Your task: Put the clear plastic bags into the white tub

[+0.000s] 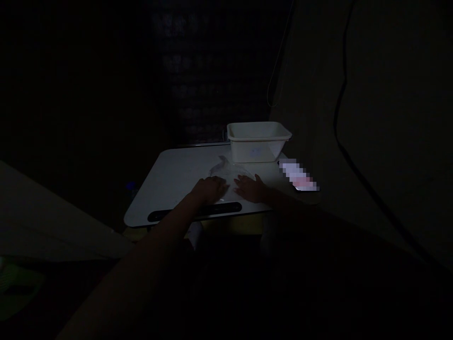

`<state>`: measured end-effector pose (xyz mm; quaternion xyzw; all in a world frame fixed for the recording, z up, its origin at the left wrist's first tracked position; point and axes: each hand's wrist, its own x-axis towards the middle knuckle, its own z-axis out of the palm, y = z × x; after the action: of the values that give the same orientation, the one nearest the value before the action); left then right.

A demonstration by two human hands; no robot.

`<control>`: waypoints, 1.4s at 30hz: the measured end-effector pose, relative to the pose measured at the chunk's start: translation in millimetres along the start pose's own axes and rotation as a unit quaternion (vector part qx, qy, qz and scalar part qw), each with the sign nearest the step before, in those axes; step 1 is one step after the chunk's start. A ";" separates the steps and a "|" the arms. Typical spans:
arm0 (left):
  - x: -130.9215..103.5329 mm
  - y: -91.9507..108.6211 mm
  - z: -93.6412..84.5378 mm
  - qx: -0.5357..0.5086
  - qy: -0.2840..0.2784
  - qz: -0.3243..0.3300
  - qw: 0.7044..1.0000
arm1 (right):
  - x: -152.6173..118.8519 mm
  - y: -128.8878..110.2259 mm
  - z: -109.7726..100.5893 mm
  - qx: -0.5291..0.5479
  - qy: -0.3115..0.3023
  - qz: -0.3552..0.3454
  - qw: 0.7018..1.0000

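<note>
A clear plastic bag lies flat on the white table, its outline faint in the dim light. My left hand rests on the bag's left side, fingers pointing inward. On the right side of it, my right hand lies with its fingers spread apart. Both palms face down near the table's front edge. Whether anything is inside the bag, I cannot tell.
Behind the hands stands a white plastic tub. A lit phone, its screen blurred out, lies at the table's right edge. A dark slot runs along the front edge. On the right wall hangs a dark cable.
</note>
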<state>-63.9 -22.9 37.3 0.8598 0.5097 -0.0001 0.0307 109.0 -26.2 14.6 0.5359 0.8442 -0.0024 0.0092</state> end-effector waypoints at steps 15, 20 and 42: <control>6.0 -5.1 13.3 0.031 0.011 -0.034 0.999 | 6.7 5.3 -8.0 -0.022 0.067 -0.028 0.997; 7.7 14.0 28.2 0.018 -0.014 -0.002 1.000 | 7.9 11.3 19.4 -0.013 0.077 -0.041 0.996; 11.5 -6.1 14.3 0.046 0.072 -0.024 0.996 | 7.6 44.1 -1.3 0.024 0.110 0.148 0.983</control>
<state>-63.3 -10.6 22.4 0.8459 0.5301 0.0373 -0.0458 145.6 -0.5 16.0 0.6522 0.7510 0.0375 -0.0965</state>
